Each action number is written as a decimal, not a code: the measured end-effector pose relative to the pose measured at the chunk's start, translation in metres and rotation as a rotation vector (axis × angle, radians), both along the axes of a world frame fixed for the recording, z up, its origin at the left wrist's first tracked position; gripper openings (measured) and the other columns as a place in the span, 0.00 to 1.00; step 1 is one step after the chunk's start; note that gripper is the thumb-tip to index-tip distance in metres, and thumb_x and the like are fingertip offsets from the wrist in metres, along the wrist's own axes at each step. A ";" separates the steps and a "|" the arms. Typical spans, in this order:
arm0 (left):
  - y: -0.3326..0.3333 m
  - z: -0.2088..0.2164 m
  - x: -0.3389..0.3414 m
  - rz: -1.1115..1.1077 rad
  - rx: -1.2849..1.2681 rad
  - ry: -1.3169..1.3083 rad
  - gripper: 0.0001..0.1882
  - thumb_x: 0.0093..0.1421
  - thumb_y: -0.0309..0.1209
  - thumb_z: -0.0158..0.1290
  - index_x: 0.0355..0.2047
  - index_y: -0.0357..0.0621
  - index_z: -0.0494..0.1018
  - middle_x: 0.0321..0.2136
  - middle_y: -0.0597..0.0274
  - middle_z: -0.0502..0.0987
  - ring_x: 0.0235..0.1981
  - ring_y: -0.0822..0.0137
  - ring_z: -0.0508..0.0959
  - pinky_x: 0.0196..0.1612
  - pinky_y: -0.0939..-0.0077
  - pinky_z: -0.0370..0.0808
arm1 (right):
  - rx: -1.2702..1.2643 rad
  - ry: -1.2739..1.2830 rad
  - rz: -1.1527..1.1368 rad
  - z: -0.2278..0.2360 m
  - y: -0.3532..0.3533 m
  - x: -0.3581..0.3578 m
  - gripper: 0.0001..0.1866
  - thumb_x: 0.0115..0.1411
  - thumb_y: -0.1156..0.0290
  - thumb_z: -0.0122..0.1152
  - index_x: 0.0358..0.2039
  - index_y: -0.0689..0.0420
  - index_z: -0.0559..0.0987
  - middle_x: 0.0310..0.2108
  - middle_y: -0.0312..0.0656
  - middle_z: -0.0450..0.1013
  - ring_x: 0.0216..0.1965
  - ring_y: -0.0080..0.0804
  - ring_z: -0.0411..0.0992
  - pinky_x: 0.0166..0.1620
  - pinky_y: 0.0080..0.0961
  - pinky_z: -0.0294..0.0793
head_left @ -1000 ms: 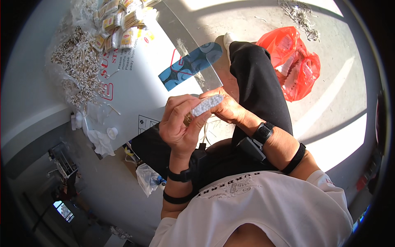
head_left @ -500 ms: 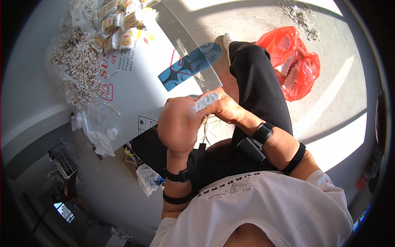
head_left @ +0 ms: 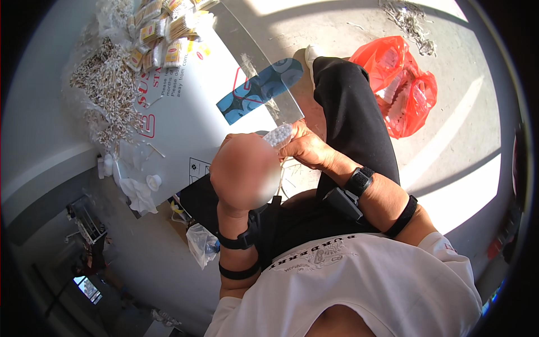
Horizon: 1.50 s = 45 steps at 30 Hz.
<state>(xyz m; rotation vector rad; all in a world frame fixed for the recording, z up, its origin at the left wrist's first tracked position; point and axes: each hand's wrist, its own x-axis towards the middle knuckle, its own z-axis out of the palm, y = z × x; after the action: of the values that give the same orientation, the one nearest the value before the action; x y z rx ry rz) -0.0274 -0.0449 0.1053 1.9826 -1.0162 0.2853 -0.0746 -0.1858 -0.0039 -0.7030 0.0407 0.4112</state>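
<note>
Between my hands, over the near edge of the work table, is a bundle of cotton swabs (head_left: 277, 135) with its white tips facing up. Clear plastic seems to wrap its right side. My right hand (head_left: 307, 145) is closed on that side, thumb and fingers pinching it. My left hand (head_left: 245, 174) is against the bundle's left side; a blur covers it, so its fingers cannot be made out. Farther left on the table lies a big heap of loose cotton swabs (head_left: 106, 78), and beyond it several filled packs of swabs (head_left: 175, 51) are piled.
A clear sheet (head_left: 281, 84) overhangs the right edge of the white printed table top (head_left: 196, 123). Crumpled white plastic (head_left: 136, 194) and a small white cup (head_left: 152, 181) sit at its near left corner. An open red plastic bag (head_left: 412, 92) stands on the floor beyond my right leg.
My left hand has shifted a little to the left and down. The swab bundle has moved slightly left and up between the hands, and more clear plastic shows beside my right fingers.
</note>
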 end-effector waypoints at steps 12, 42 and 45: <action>0.002 0.001 0.001 0.001 0.022 0.033 0.13 0.45 0.19 0.62 0.32 0.38 0.72 0.28 0.54 0.76 0.28 0.55 0.76 0.30 0.68 0.74 | -0.020 -0.003 0.016 0.002 -0.002 0.000 0.07 0.54 0.82 0.62 0.35 0.64 0.82 0.29 0.41 0.79 0.30 0.24 0.76 0.37 0.19 0.74; -0.005 -0.002 -0.004 0.093 0.026 0.164 0.16 0.47 0.26 0.65 0.35 0.35 0.74 0.28 0.55 0.76 0.28 0.59 0.76 0.31 0.72 0.73 | -0.064 0.035 -0.027 0.001 0.001 0.000 0.07 0.52 0.82 0.65 0.34 0.64 0.82 0.27 0.38 0.78 0.29 0.22 0.75 0.37 0.19 0.74; -0.008 -0.003 -0.003 0.090 0.029 0.192 0.18 0.46 0.27 0.66 0.35 0.35 0.74 0.28 0.55 0.76 0.28 0.59 0.76 0.31 0.72 0.73 | -0.078 0.018 -0.064 -0.001 0.003 0.000 0.08 0.51 0.83 0.63 0.33 0.64 0.82 0.26 0.38 0.78 0.29 0.22 0.75 0.37 0.18 0.74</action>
<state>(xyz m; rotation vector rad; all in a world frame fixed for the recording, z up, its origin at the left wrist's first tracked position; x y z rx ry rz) -0.0299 -0.0530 0.1026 2.0411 -0.8148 0.1263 -0.0747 -0.1830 -0.0050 -0.7729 0.0966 0.3567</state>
